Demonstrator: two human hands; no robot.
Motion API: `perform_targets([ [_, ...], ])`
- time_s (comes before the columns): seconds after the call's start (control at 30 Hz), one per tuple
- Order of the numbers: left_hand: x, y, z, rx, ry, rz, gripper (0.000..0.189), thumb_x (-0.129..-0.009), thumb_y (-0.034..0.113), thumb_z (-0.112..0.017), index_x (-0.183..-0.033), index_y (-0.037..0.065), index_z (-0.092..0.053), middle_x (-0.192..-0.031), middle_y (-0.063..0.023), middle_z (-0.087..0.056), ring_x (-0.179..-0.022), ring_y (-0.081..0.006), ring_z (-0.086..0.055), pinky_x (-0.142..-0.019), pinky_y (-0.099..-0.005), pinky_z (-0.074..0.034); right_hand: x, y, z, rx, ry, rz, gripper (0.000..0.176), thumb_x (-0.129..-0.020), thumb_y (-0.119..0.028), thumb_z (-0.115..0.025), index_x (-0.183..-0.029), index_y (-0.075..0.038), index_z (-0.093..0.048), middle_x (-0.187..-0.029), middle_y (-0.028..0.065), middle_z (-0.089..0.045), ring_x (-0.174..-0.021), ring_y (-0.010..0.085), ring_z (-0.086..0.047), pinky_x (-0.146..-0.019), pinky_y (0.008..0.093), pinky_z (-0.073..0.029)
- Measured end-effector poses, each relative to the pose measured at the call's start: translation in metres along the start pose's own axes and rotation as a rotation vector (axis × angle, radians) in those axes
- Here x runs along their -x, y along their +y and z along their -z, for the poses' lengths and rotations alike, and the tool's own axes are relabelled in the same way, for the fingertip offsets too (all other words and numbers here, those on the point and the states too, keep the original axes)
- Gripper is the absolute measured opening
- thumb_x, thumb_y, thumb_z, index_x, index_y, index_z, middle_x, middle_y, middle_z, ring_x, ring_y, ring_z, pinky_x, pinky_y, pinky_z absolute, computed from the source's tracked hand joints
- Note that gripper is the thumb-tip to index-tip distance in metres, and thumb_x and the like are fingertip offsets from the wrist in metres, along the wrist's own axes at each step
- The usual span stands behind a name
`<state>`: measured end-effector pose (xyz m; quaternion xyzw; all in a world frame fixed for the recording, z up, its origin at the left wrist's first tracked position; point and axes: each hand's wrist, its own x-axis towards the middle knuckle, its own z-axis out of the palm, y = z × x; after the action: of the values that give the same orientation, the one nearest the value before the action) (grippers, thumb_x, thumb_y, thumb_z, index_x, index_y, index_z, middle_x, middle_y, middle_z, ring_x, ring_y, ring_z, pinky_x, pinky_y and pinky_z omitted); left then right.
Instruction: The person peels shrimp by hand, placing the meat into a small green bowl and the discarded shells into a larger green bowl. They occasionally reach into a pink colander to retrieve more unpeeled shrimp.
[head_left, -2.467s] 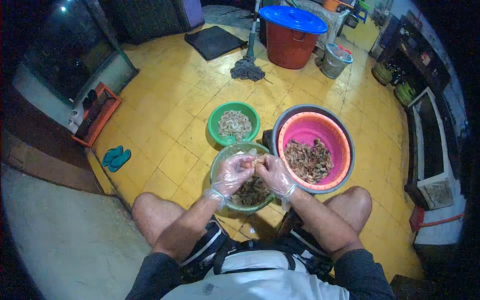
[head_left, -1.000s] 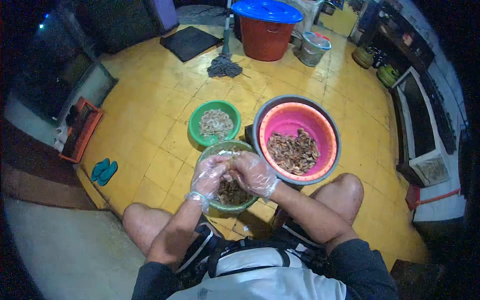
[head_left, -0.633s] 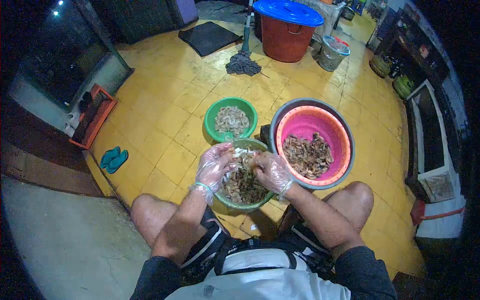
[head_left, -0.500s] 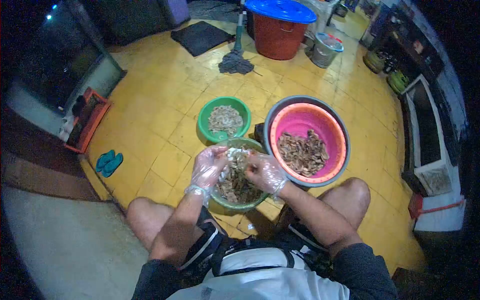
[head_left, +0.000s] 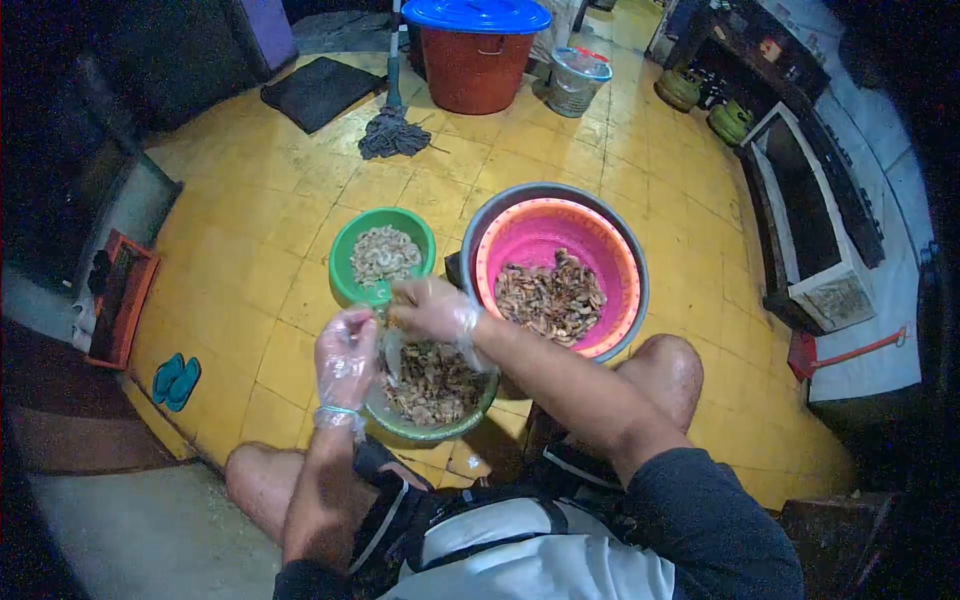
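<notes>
Clear plastic gloves cover both hands. My left hand [head_left: 347,352] is at the left rim of the lower green basin [head_left: 430,432], thumb and fingers curled together in a pinch; anything in them is too small to make out. My right hand [head_left: 436,308] reaches over the far side of that basin, close to the near rim of the green bowl [head_left: 342,287]. Its fingers are bent together, slightly blurred, and what they hold is hidden. Pale peeled shrimp [head_left: 384,254] lie in the green bowl. Brownish shells or shrimp [head_left: 432,384] fill much of the lower basin.
On the right, a pink colander [head_left: 540,228] of brownish unpeeled shrimp [head_left: 550,295] sits inside a grey basin [head_left: 470,222]. Further off stand a mop [head_left: 392,134], a red tub with a blue lid [head_left: 475,65] and a bucket [head_left: 577,88]. Sandals [head_left: 177,381] lie at left.
My hands have drawn apart. The right one has crossed leftward toward the green bowl, and the left one has turned upright at the basin's left rim. The camera view has shifted right.
</notes>
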<state>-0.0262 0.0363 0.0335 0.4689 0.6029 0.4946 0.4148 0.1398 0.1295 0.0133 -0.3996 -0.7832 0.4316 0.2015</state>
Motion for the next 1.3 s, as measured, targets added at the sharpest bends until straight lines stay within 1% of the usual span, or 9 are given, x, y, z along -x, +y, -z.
perform_targets([
  [0.1,-0.004,0.013,0.005,0.028,0.062,0.049,0.016,-0.09,0.005,-0.065,-0.104,-0.003,-0.062,-0.096,-0.0065,-0.066,-0.084,-0.0103,-0.06,-0.078,-0.0251,-0.049,-0.033,0.005,0.038,-0.147,0.227,0.154,0.043,-0.092,-0.023,-0.06,-0.128,0.001,-0.054,-0.101,0.0113,-0.068,-0.074,0.0178,-0.065,-0.069,0.0308,-0.055],
  [0.13,-0.005,0.009,0.005,0.028,0.06,0.058,0.016,-0.09,0.005,-0.065,-0.104,-0.003,-0.062,-0.096,-0.0065,-0.066,-0.084,-0.0103,-0.06,-0.078,-0.0251,-0.049,-0.032,-0.001,0.072,-0.283,0.036,-0.102,0.045,-0.092,-0.024,-0.061,-0.128,0.002,-0.054,-0.102,0.0121,-0.067,-0.075,0.0164,-0.066,-0.067,0.0294,-0.057],
  [0.23,-0.006,0.003,0.005,0.073,0.043,0.082,0.017,-0.09,0.004,-0.065,-0.105,-0.004,-0.061,-0.097,-0.0066,-0.066,-0.085,-0.0101,-0.06,-0.08,-0.0251,-0.049,-0.035,0.063,0.145,0.478,0.045,-0.022,0.027,-0.085,-0.016,-0.059,-0.1,0.003,-0.068,-0.082,0.0142,-0.069,-0.068,0.0194,-0.067,-0.059,0.034,-0.055],
  [0.27,-0.004,0.01,0.003,0.054,0.025,0.076,0.018,-0.09,0.003,-0.065,-0.106,-0.004,-0.061,-0.098,-0.0071,-0.066,-0.086,-0.0105,-0.06,-0.08,-0.0253,-0.049,-0.027,0.092,0.162,0.48,0.092,-0.097,0.021,-0.077,-0.021,-0.064,-0.083,-0.003,-0.073,-0.084,0.0217,-0.069,-0.071,0.0328,-0.068,-0.067,0.0442,-0.053],
  [0.3,-0.003,0.012,0.001,0.033,0.005,0.071,0.018,-0.091,0.003,-0.064,-0.107,-0.004,-0.06,-0.098,-0.0075,-0.065,-0.087,-0.011,-0.06,-0.081,-0.0255,-0.049,-0.012,0.125,0.173,0.433,0.1,-0.43,0.018,-0.079,-0.016,-0.059,-0.082,-0.001,-0.068,-0.07,0.019,-0.065,-0.058,0.0276,-0.062,-0.053,0.0428,-0.049],
  [0.47,-0.006,0.006,-0.006,0.11,-0.026,0.051,0.019,-0.092,0.003,-0.062,-0.109,-0.005,-0.059,-0.1,-0.0086,-0.065,-0.088,-0.0122,-0.06,-0.081,-0.0264,-0.049,0.044,0.277,0.165,0.827,0.213,-0.625,0.023,-0.078,-0.023,-0.061,-0.083,-0.004,-0.071,-0.084,0.0181,-0.069,-0.074,0.0355,-0.067,-0.064,0.0467,-0.053],
  [0.67,-0.014,0.009,-0.012,0.031,-0.043,0.034,0.02,-0.092,0.005,-0.063,-0.108,-0.005,-0.059,-0.098,-0.0086,-0.065,-0.086,-0.0118,-0.06,-0.079,-0.0269,-0.049,0.046,0.217,0.141,0.788,-0.048,-0.781,0.034,-0.08,-0.028,-0.063,-0.105,-0.008,-0.072,-0.111,0.018,-0.068,-0.105,0.0324,-0.066,-0.088,0.0462,-0.053],
  [0.97,-0.011,0.003,-0.02,0.013,-0.043,0.014,0.019,-0.091,0.006,-0.065,-0.106,-0.004,-0.062,-0.097,-0.0085,-0.066,-0.086,-0.0122,-0.061,-0.079,-0.028,-0.05,0.042,0.194,0.124,0.845,-0.113,-0.554,0.033,-0.08,-0.031,-0.063,-0.111,-0.024,-0.07,-0.111,0.0127,-0.069,-0.105,0.0334,-0.065,-0.089,0.0494,-0.05],
  [1.3,0.003,0.012,-0.014,-0.136,-0.012,-0.065,0.017,-0.089,0.007,-0.067,-0.102,-0.003,-0.064,-0.097,-0.0103,-0.069,-0.086,-0.0144,-0.064,-0.078,-0.029,-0.052,0.047,0.211,0.121,0.95,-0.159,-0.545,0.031,-0.08,-0.033,-0.063,-0.103,-0.016,-0.073,-0.108,0.0155,-0.069,-0.104,0.0349,-0.065,-0.091,0.0486,-0.05],
])
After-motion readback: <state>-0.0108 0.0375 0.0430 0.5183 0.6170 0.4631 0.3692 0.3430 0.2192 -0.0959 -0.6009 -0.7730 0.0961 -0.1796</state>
